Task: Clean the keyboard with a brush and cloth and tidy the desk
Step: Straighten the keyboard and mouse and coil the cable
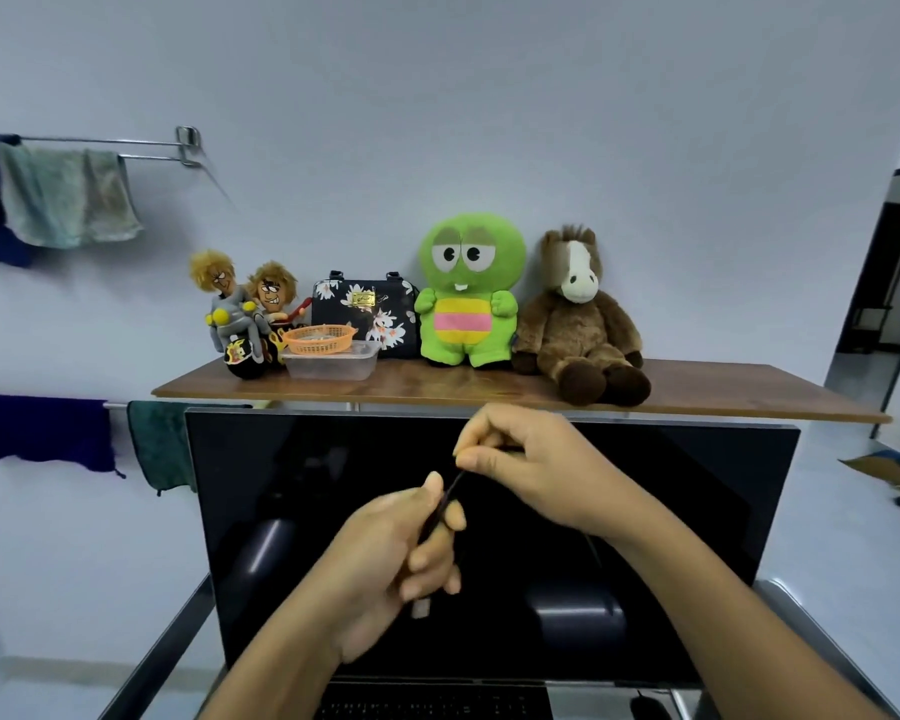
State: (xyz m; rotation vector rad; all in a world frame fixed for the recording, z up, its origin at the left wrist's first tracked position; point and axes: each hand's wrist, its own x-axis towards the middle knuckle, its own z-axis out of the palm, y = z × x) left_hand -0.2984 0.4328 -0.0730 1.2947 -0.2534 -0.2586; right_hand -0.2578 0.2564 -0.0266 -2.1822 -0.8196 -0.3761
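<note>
Tidying phase, by the look of it: both hands work a thin black cable (450,493) in front of the dark laptop screen (292,511). No brush or cloth in hand; cleaning progress can't be judged.

Black laptop keyboard (427,706) lies at bottom edge, mostly hidden under the forearms.

Left hand (401,558): grip closed round the cable, silver USB plug (421,608) poking out below the fingers.

Right hand (520,462): narrow pinch on the cable's upper stretch.

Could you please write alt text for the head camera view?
Two bare hands, left hand and right hand, hold a thin black cable with a metal plug before a dark laptop screen. Behind, a wooden shelf carries a green plush toy and brown plush horse.
</note>
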